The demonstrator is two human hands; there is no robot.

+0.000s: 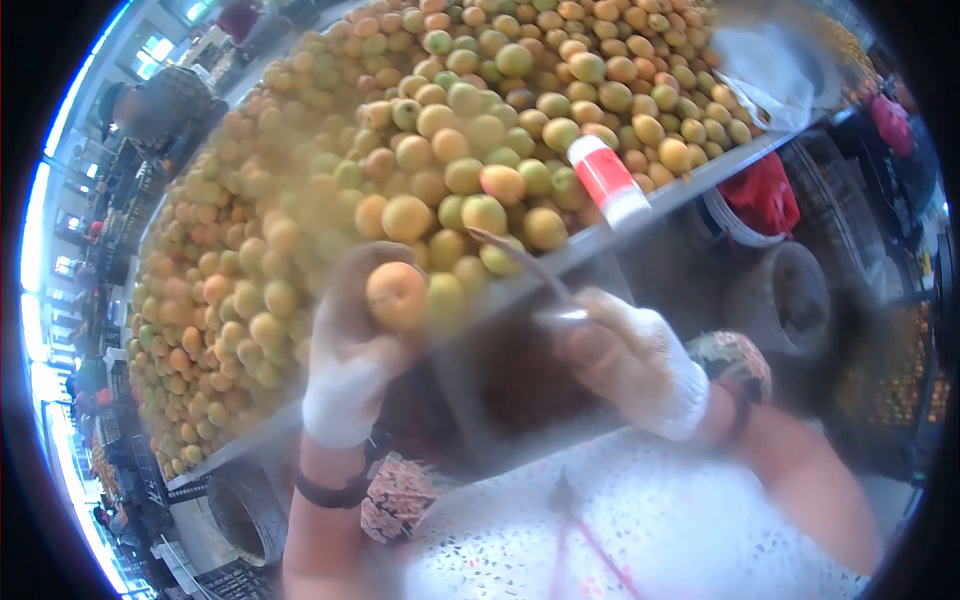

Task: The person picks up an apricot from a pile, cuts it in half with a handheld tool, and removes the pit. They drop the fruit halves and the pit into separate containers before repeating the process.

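Orange fruit (397,295) gripped in gloved left hand (345,375), held up just in front of the bench (640,208) edge. Gloved right hand (625,365) closed on a knife (530,275) (blurry), blade beside the fruit. Fruit pile (450,130) covers bench; red-white tube (608,180) lies on it.

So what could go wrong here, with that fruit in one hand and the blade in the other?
The right hand holds a knife whose blade points toward the left hand gripping the fruit; a slip might cut the glove. The heap of fruit slopes to the table edge, so a nudge could send some rolling off.
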